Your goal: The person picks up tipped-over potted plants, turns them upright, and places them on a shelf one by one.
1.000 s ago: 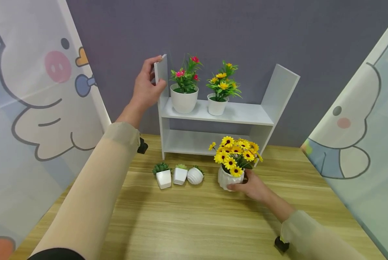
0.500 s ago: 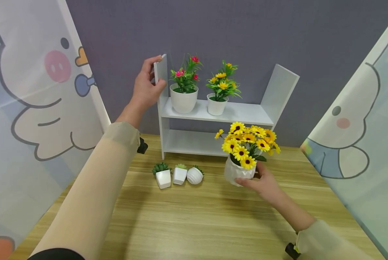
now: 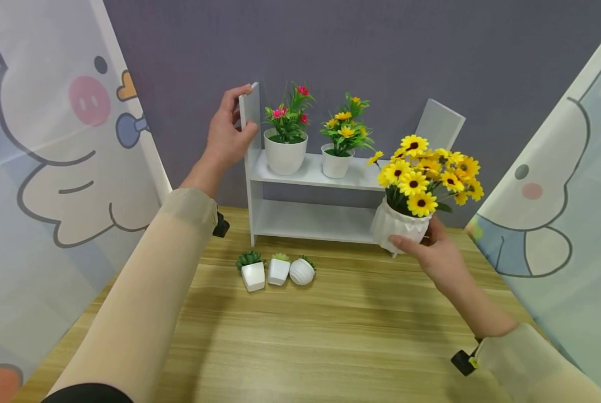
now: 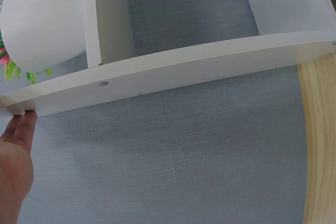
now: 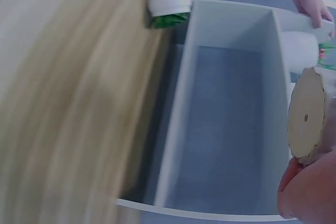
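Note:
My right hand [image 3: 444, 263] grips a white ribbed flowerpot [image 3: 400, 226] of yellow daisy-like flowers [image 3: 413, 183], thumb on its front. The pot is lifted off the table and overlaps the right part of a white two-tier shelf [image 3: 315, 219]; its flat underside shows in the right wrist view. At the shelf's upper left, my left hand [image 3: 228, 131] holds the side panel [image 3: 250, 115], with the thumb on the near side. On the top board stand a white pot with pink flowers [image 3: 285, 151] and a smaller one with yellow flowers [image 3: 336, 162].
Three little white-potted succulents lie tipped on the wooden table [image 3: 280, 347] before the shelf: a dark green one [image 3: 253, 276], a pale green one [image 3: 279, 272] and a round ribbed one [image 3: 302, 272]. A grey wall [image 3: 361, 45] stands behind, with cartoon-printed sheets at both sides.
The right hand has raised the pot of yellow flowers from the table and carried it up and to the right, in front of the shelf's right side. The left hand stays in place.

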